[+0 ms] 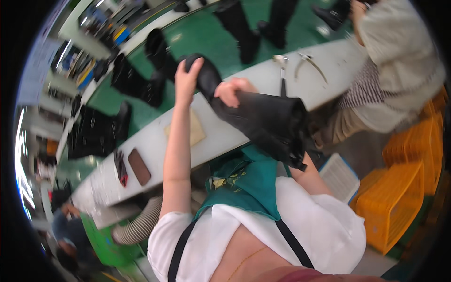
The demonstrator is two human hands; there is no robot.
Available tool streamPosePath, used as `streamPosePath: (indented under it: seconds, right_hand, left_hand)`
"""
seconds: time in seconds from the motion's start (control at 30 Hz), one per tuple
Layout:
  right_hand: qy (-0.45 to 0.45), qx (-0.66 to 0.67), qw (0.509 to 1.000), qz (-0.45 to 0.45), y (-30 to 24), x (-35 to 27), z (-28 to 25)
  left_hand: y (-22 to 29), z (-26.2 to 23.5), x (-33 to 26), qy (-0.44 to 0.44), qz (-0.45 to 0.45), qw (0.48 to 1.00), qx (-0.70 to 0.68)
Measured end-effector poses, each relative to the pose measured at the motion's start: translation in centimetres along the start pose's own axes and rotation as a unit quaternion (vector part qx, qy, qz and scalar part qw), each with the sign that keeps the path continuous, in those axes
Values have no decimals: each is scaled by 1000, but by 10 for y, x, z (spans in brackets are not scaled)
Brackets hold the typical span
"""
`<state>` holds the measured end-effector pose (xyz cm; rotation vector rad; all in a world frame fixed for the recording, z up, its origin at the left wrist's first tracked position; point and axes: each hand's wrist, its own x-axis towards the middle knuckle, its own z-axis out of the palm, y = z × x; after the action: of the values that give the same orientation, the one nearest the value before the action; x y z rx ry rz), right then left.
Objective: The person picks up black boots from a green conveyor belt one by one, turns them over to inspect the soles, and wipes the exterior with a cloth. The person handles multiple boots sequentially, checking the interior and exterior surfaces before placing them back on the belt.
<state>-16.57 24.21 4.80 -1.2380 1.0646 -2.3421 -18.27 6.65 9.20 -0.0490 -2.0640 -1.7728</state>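
Both hands, left hand [187,77] and right hand [229,92], grip the black boot [263,120] between them

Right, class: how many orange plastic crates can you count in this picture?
3, all at the right by the seated person: one crate low near the white tray, one above it, and one at the picture's edge. Others may be hidden beyond the rim.

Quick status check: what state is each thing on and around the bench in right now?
Tall black rubber boot: lifted off the bench, tilted, gripped by both hands.
Left hand: closed on the boot's foot end.
Right hand: gripping the boot mid-shaft.
Hammer: lying flat on the pale workbench.
Orange plastic crates: stacked on the floor.
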Motion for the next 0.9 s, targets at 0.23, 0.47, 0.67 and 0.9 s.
streamPosePath:
  seconds: [0.23, 0.47, 0.67, 0.9]
  right_hand:
    - [-82, -33, 994, -64, -30, 4, -3]
    - [-48, 211, 967, -133, -26, -7, -26]
    - [48, 616, 762, -193, -30, -29, -28]
    - [-18, 713, 681, -164, -39, -32, -39]
  left_hand:
    - [5, 11, -1, 3, -23, 999, -32]
    - [7, 3, -17, -101, -167, 931, -309]
    - [16, 2, -31, -179, -158, 881, -408]
    - [35, 16, -43, -224, -174, 879, -383]
